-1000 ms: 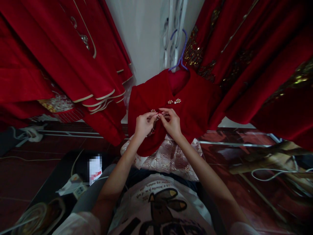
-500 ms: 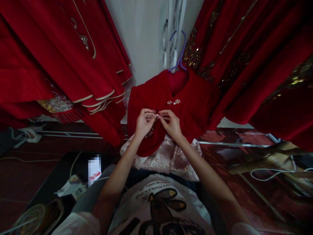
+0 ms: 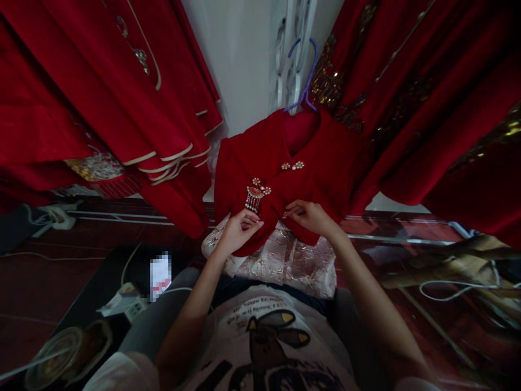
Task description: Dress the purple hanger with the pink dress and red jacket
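A red jacket (image 3: 329,163) on a purple hanger (image 3: 306,89) is spread before me, its front bearing a flower-shaped pearl clasp (image 3: 293,165). Below it sits a fan-shaped brooch (image 3: 255,192) with hanging bead tassels and small flowers. My left hand (image 3: 240,229) is just beneath the tassels, fingers curled near the thumb against the red cloth; anything between them is hidden. My right hand (image 3: 311,216) pinches the jacket's front at a small beaded ornament (image 3: 285,215), mostly covered by the fingertips. The jacket's lower part rests over shiny pale pink fabric (image 3: 280,260) on my lap.
Red garments with pale trim (image 3: 163,125) hang at left, and red garments with gold sequins (image 3: 407,119) hang at right. A white metal rack (image 3: 297,60) stands behind. To my left are a phone (image 3: 160,275), a power strip (image 3: 136,309) and a lidded cup (image 3: 57,353).
My hands have come apart from the brooch, which now shows fully. The left hand moved down; the right hand moved right and down to the small beaded ornament. The view has shifted slightly.
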{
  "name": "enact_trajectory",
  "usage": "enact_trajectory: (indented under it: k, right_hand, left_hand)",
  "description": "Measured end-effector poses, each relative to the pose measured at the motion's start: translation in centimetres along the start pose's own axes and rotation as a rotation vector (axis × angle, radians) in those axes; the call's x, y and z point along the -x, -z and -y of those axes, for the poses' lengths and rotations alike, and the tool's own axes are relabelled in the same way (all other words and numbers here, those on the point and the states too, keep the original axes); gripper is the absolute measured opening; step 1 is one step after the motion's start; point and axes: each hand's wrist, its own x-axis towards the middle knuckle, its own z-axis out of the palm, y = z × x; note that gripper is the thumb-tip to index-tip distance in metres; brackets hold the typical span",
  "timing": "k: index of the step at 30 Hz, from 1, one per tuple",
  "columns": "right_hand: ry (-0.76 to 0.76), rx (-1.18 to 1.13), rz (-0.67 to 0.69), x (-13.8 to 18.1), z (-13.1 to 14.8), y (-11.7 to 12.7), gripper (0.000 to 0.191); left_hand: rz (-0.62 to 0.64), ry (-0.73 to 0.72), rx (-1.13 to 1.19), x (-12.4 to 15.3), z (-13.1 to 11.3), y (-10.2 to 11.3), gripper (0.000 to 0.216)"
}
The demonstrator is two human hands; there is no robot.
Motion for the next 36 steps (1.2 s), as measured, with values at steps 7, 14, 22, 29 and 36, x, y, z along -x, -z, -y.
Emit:
enact_trajectory:
  k: [7,14,22,29,36]
  right_hand:
    - [0.009,0.019,-0.098,-0.7,-0.3,-3.5,0.029]
    - [0.009,-0.206,0.103,0.0,2.0,-1.9,0.025]
    - [-0.041,-0.228,0.055,0.0,3.5,-3.0,0.031]
    - [-0.032,-0.143,-0.055,-0.2,3.5,-3.4,0.020]
    - [-0.023,-0.176,0.023,-0.2,3.0,-2.8,0.021]
  left_hand:
    - [0.107,-0.003,0.115,0.4,0.1,-0.6,0.022]
    - [0.104,0.027,0.148,0.3,0.2,-1.8,0.023]
    - [-0.045,0.064,0.218,0.3,0.7,-3.5,0.020]
    - [-0.123,0.049,0.248,0.4,0.6,-3.9,0.022]
    - [-0.162,0.044,0.225,0.2,1.0,-4.4,0.024]
